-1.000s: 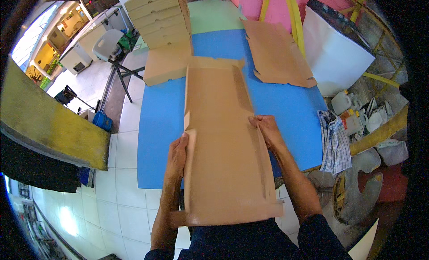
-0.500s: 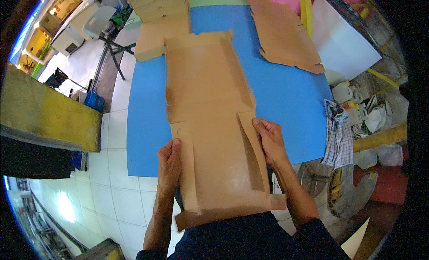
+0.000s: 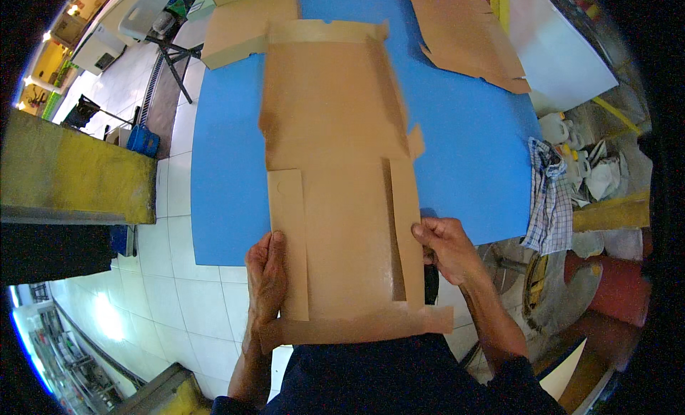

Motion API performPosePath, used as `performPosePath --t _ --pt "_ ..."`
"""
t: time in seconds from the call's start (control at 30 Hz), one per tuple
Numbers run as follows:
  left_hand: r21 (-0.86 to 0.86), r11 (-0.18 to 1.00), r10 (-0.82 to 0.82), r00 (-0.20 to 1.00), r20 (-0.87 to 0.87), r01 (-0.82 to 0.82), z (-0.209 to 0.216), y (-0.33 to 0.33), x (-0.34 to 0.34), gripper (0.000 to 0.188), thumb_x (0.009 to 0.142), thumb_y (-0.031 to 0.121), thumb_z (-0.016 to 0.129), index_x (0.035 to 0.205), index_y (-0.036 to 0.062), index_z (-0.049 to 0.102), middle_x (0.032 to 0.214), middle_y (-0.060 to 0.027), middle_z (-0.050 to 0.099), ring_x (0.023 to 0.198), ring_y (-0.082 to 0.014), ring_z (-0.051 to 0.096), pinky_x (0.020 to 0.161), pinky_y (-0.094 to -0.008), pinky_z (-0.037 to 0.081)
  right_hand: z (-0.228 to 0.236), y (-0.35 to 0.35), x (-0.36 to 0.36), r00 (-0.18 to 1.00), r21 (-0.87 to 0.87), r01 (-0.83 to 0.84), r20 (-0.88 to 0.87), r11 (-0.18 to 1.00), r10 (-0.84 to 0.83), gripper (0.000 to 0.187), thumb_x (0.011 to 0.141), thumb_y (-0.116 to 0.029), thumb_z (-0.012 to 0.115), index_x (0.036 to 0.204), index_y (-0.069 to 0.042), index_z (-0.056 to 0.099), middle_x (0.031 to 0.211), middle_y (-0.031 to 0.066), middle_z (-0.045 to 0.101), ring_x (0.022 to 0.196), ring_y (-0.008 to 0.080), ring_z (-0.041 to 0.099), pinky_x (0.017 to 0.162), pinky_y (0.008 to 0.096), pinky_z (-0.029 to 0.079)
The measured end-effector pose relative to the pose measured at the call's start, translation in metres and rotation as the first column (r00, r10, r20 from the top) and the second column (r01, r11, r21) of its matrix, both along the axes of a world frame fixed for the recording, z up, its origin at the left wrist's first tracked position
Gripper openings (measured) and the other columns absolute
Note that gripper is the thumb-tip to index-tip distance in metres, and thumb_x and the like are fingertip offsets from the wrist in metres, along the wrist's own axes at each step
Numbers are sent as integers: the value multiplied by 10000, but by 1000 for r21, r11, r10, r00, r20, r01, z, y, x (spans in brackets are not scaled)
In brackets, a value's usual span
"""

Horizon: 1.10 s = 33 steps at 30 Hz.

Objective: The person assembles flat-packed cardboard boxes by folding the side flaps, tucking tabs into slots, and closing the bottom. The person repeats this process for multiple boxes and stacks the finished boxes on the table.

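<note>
A brown cardboard box blank (image 3: 349, 222), partly folded, stretches from my waist out over the blue table. Its long side flaps are turned inward over the near panel, and the far panel lies spread open. My left hand (image 3: 267, 276) grips the blank's left edge, thumb on top of the left flap. On the opposite edge, my right hand (image 3: 448, 247) pinches the right flap between thumb and fingers. A strip with small end tabs runs across the blank's near end, against my dark clothing.
The blue table (image 3: 478, 158) carries a flat cardboard sheet (image 3: 471, 37) at the far right and closed cardboard boxes (image 3: 246, 37) at the far left. A checked cloth (image 3: 548, 201) hangs by the right edge, near white jugs (image 3: 560, 130). A folding chair (image 3: 146, 19) stands beyond, on the left.
The side flaps now lie flatter over the near panel. My right hand has slid lower along the right edge, and the view has shifted, so the table sits higher.
</note>
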<state>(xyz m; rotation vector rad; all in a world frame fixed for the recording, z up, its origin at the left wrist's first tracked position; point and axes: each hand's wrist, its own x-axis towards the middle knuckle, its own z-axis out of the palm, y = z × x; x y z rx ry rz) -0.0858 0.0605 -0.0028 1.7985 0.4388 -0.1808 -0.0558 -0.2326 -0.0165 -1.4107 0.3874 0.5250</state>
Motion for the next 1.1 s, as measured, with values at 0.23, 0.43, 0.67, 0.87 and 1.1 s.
performPosePath --t 0.23,0.43,0.67,0.87,1.1 --pt "-407 902 -216 966 -143 142 -5 13 -30 336 1012 254 562 1108 -51 665 935 -29 689 763 -86 599 684 -261 510 5 -22 -10 994 -129 -95 40 987 101 196 965 -216 636 947 -29 689 720 -22 630 607 53 518 535 237 420" --pt "-457 876 -259 951 -171 157 -12 21 -35 284 966 183 633 1108 -58 682 954 -85 725 829 -111 654 733 -286 545 14 -31 -22 957 -189 -288 -74 939 279 236 923 -248 698 1001 -26 680 773 -7 651 659 61 575 537 247 486" --pt "-476 870 -264 938 -224 131 -12 26 -38 269 953 201 655 1031 -52 706 918 -95 733 806 -116 677 695 -276 556 23 -36 -15 879 33 -466 -99 884 467 294 891 -214 731 1097 -16 664 860 56 693 703 101 637 586 292 576" --pt "-660 725 -382 912 -150 195 -15 32 -36 262 937 204 678 1007 -46 717 898 -82 731 771 -100 663 695 -270 540 36 -32 5 873 -248 -488 -150 837 465 533 871 -167 742 1337 -37 516 836 87 699 682 141 662 565 299 566" --pt "-529 844 -248 941 -230 93 -15 21 -32 294 984 243 615 1013 -37 698 882 -55 713 734 -86 634 687 -266 525 42 -36 21 754 -180 -656 -141 733 641 740 757 -82 817 1395 -47 445 970 89 692 772 147 670 600 305 556"
